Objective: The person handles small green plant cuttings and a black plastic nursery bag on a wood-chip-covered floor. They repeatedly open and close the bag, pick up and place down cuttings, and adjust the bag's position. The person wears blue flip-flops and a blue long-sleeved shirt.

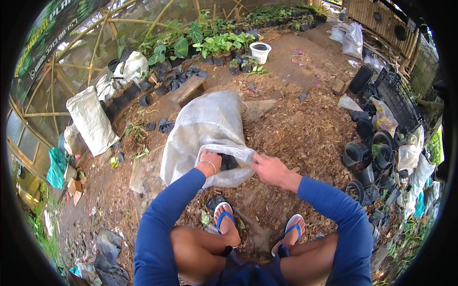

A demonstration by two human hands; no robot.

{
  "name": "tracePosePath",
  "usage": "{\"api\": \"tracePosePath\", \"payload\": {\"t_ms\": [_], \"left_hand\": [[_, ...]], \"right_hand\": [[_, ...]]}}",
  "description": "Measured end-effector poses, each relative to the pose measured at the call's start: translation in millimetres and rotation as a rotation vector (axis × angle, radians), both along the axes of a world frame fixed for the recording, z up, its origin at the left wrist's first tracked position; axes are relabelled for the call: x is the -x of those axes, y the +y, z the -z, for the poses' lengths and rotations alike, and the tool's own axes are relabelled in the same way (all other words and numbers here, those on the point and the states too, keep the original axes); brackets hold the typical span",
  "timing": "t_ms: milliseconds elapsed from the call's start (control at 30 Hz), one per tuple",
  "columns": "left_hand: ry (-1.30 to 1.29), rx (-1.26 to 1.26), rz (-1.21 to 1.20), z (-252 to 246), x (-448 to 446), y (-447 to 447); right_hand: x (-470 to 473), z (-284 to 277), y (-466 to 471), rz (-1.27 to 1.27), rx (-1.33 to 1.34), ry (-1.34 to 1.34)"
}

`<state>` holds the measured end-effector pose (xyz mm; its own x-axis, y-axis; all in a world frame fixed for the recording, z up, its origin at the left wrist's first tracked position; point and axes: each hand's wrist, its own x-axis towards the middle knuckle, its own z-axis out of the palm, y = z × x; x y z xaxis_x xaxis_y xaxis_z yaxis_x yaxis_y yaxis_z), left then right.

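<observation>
A large whitish woven plastic sack (211, 118) lies on the ground before me, its mouth towards my feet. My left hand (210, 162) grips the rim of the mouth, with the fingertips hidden behind the folded edge. At the right end of the same rim, my right hand (266, 167) pinches the fabric. Between the two hands the mouth gapes, and something black (228, 162), perhaps plastic, shows inside. The rest of the contents is hidden by the sack.
Wood chips (297, 125) cover the soil. A wooden block (188, 91) lies behind the sack. Potted seedlings (225, 46) and a white bucket (260, 53) stand farther back. Black plastic pots (383, 153) and a black crate (399, 100) crowd the right; another white sack (92, 121) leans at left.
</observation>
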<state>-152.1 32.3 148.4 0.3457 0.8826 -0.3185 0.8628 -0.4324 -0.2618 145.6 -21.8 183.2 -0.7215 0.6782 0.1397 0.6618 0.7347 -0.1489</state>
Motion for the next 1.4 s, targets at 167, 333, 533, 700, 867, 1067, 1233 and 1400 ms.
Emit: {"api": "tracePosePath", "payload": {"t_ms": [167, 333, 533, 700, 867, 1067, 1233, 1400], "left_hand": [[-0.107, 0.313, 0.011, -86.1, -43.9, -3.1], [-0.647, 0.135, -0.050, -139.0, -59.8, 10.6], [-1.516, 0.069, -0.332, -118.9, -82.5, 38.2], [-1.709, 0.117, -0.404, -132.8, -111.4, 41.5], [-1.811, 0.172, -0.209, -156.0, -135.2, 21.4], [-1.375, -0.287, -0.094, -181.8, -124.3, 38.3], [-1.425, -0.377, -0.109, -217.2, -129.5, 81.3], [-1.584, -0.509, -0.230, -220.5, -163.5, 82.6]], "right_hand": [[-2.0, 21.3, -23.2, -0.151, 0.238, -0.123], [-3.5, 21.1, -35.1, -0.152, 0.426, -0.040], [-23.5, -43.5, 8.2, 0.328, 0.384, 0.634], [-30.5, -104.5, 32.4, 0.418, 0.186, 0.939], [-37.6, -138.8, 35.3, 0.367, 0.049, 0.794], [-58.1, -167.9, 44.5, 0.570, -0.013, 0.643], [-61.4, -208.9, 66.6, 0.700, -0.174, 0.590], [-24.1, -207.1, 45.8, 0.285, -0.642, 0.785]]}}
